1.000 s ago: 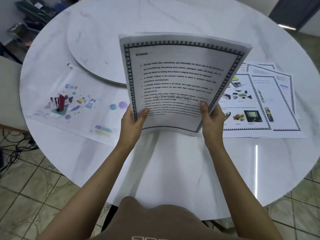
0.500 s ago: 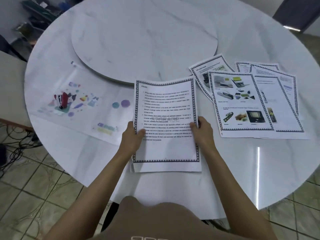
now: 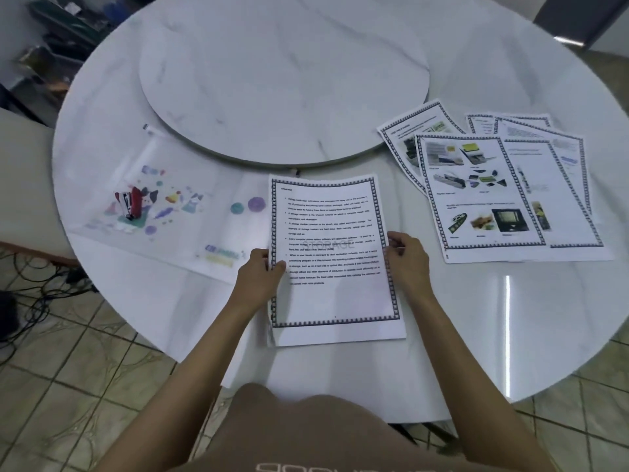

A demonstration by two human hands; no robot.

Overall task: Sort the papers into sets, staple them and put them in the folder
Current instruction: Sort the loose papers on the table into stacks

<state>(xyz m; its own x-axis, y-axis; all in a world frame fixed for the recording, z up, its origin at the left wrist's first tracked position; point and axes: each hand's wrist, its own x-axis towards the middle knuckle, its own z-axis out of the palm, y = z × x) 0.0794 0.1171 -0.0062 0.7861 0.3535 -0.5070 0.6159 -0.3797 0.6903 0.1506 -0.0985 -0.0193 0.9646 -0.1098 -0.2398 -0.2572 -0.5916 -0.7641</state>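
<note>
A stack of bordered text pages headed "STORAGE" (image 3: 335, 233) lies flat on the white round table (image 3: 476, 335) in front of me. My left hand (image 3: 258, 277) grips its left edge, thumb on top. At the right edge my right hand (image 3: 406, 257) holds the stack with curled fingers. Several more bordered pages with pictures (image 3: 493, 192) lie fanned out to the right. A clear plastic folder with colourful prints (image 3: 177, 206) lies to the left, and a red stapler (image 3: 131, 204) stands on it.
A raised round turntable (image 3: 282, 76) fills the table's middle, just beyond the stack. Beyond the near table edge are floor tiles, with cables (image 3: 41, 294) on the floor at left. Shelves with clutter (image 3: 58, 35) stand at the far left.
The stack was held up upright a second ago. Both hands lowered it flat onto the table and still hold its side edges.
</note>
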